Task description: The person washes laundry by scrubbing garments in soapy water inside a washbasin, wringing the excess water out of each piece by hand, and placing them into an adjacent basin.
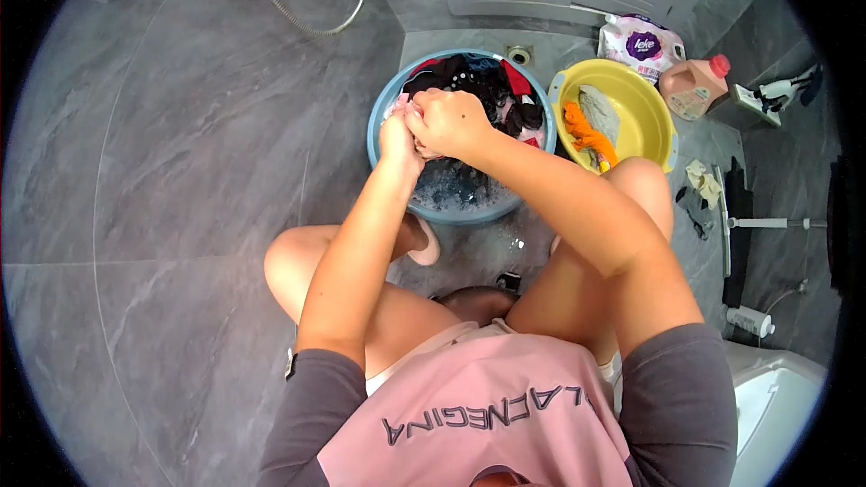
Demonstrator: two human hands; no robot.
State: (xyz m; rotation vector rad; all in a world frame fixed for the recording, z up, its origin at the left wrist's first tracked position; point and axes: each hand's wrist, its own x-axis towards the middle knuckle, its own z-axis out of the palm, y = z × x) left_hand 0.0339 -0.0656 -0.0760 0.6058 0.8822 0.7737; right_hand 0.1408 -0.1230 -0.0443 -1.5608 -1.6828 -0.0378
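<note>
A round blue basin [474, 215] holds sudsy water and dark, red and pink clothes [478, 86]. Over its left part my two hands are pressed together around a pale pink cloth [400, 105], of which only small bits show. My left hand [398, 137] is closed on the cloth from the left side. From the right, my right hand [448, 123] is curled into a fist on it, knuckles up. Most of the cloth is hidden inside my fingers.
Right of the blue basin is a yellow basin [646, 117] with an orange cloth [588, 133] and a grey cloth [599, 113]. Behind it are a white-purple bag [642, 43] and a pink jug [694, 87]. A squeegee [735, 224] lies farther right; a hose [298, 22] is upper left.
</note>
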